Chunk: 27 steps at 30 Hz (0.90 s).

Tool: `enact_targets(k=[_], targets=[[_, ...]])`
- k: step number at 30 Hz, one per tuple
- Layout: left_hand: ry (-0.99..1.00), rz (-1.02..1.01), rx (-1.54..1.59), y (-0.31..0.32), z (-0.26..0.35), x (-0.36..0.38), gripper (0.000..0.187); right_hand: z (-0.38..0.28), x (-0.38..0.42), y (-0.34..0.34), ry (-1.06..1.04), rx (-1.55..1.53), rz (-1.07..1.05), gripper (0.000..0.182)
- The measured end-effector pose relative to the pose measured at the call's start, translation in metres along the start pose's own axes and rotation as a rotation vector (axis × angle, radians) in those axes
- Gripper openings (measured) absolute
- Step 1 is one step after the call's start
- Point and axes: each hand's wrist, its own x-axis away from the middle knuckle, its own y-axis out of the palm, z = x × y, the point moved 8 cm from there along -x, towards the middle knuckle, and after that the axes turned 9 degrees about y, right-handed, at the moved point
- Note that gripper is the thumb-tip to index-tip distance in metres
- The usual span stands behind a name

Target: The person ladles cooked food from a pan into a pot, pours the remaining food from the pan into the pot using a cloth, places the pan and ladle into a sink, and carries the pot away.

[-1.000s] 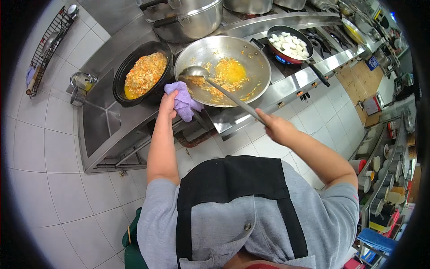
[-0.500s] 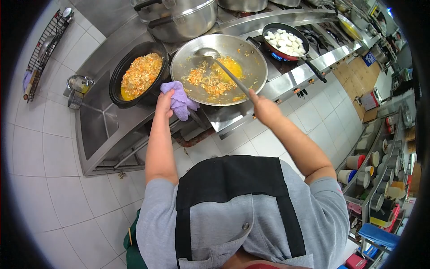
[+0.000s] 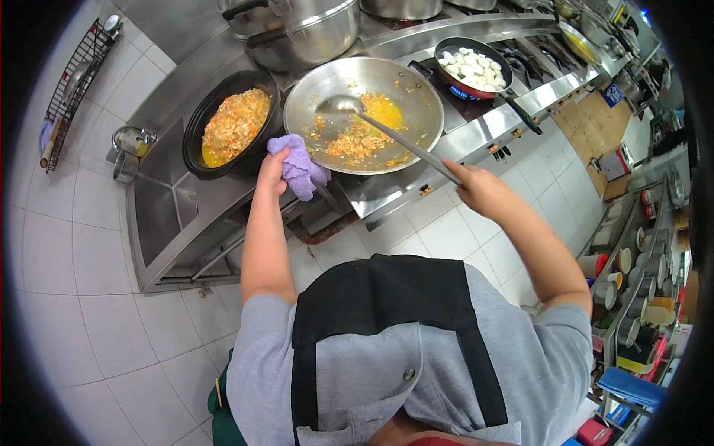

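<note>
A wide metal wok [image 3: 303, 141] sits on the stove with chopped orange and pale food [image 3: 355, 143] and yellow liquid in its bottom. My left hand [image 3: 274, 169] is closed on a purple cloth [image 3: 299, 168] at the wok's near left edge; the cloth covers whatever it grips there. In my right hand [image 3: 474, 190] is the handle of a long metal ladle [image 3: 401, 140]. Its bowl lies inside the wok, left of the food. Beside the wok, a black oval pot [image 3: 195, 141] is heaped with similar chopped food [image 3: 236, 125].
A frying pan [image 3: 513, 74] with white pieces sits on a burner to the right, its handle pointing toward me. Behind the wok stands a large steel pot [image 3: 312, 37]. A steel sink [image 3: 160, 223] lies left, a loaded shelf [image 3: 632, 290] right.
My right hand has moved right and slightly down, drawing the ladle's handle along. The ladle bowl has shifted a little left and down, and the food is gathered nearer the wok's middle.
</note>
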Motion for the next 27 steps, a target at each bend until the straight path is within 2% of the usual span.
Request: enact_targets(k=[1, 4, 10, 14, 17, 21, 27], targets=[[0.003, -0.011, 0.01, 0.0, 0.0, -0.001, 0.03, 0.0, -0.018, 0.014, -0.018, -0.071, 0.03, 0.063], [-0.002, -0.002, 0.029, -0.008, -0.007, -0.008, 0.03, -0.011, -0.054, 0.045, 0.097, -0.322, -0.131, 0.061], [0.008, 0.021, 0.019, -0.003, -0.005, -0.004, 0.03, -0.021, -0.003, 0.028, -0.04, -0.111, -0.117, 0.063], [0.009, 0.05, 0.009, 0.001, 0.001, 0.002, 0.03, 0.02, 0.031, -0.009, -0.062, 0.161, -0.104, 0.063], [-0.003, 0.039, 0.0, -0.001, -0.001, 0.0, 0.03, 0.033, 0.031, -0.04, 0.028, 0.357, -0.087, 0.06], [-0.005, 0.0, 0.013, 0.001, -0.002, -0.002, 0.03, 0.031, 0.004, -0.012, -0.084, 0.093, 0.031, 0.062], [-0.014, 0.0, 0.005, -0.009, -0.008, -0.008, 0.031, 0.015, -0.003, 0.005, -0.121, 0.012, -0.077, 0.064]])
